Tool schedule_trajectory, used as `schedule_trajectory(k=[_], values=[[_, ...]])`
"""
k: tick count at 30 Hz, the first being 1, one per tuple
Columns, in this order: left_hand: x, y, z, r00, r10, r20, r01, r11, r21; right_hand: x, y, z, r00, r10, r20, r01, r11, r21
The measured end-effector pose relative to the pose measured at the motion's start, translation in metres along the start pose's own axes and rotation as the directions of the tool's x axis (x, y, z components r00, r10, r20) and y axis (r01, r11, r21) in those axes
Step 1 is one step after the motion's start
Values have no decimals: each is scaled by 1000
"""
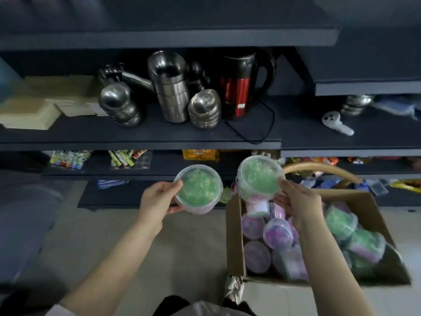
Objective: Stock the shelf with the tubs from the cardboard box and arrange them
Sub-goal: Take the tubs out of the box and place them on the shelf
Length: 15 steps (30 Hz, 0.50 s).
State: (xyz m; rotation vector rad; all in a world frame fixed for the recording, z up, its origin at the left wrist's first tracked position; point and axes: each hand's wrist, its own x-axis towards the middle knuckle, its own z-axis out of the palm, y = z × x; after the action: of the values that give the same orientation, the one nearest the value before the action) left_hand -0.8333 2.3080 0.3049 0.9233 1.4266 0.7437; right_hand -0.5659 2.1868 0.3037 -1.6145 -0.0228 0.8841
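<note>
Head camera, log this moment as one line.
left hand: holds green tub | right hand: holds second green tub above cardboard box | stage: neither tub placed yet

**Surface finishes.** We see two tubs of clear, glossy plastic, the left tub (pixel 198 189) and the right tub (pixel 259 176), each with a smooth see-through lid over green contents. The cardboard box (pixel 234 226) is plain brown board with a matt face, and it holds more tubs (pixel 276 233) of the same clear plastic. We note that the shelf (pixel 148 135) has a dark, matt, even surface. On it, the stacked cups (pixel 170 92) and bowls (pixel 205 108) are polished metal with bright reflections, and the jug (pixel 241 87) is glossy black and red. The controller (pixel 337 125) is smooth white plastic. The floor (pixel 193 242) is pale, smooth tile with a dull sheen.
</note>
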Motion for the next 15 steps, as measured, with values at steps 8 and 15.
schedule_trajectory(k=[8,15], values=[[32,114,-100,970,183,-160,-205,970,-135,-49,-106,152,918,-201,343,221,975,-20],[71,199,-225,917,357,-177,-385,909,-157,-120,-137,301,825,-289,485,323,946,15]])
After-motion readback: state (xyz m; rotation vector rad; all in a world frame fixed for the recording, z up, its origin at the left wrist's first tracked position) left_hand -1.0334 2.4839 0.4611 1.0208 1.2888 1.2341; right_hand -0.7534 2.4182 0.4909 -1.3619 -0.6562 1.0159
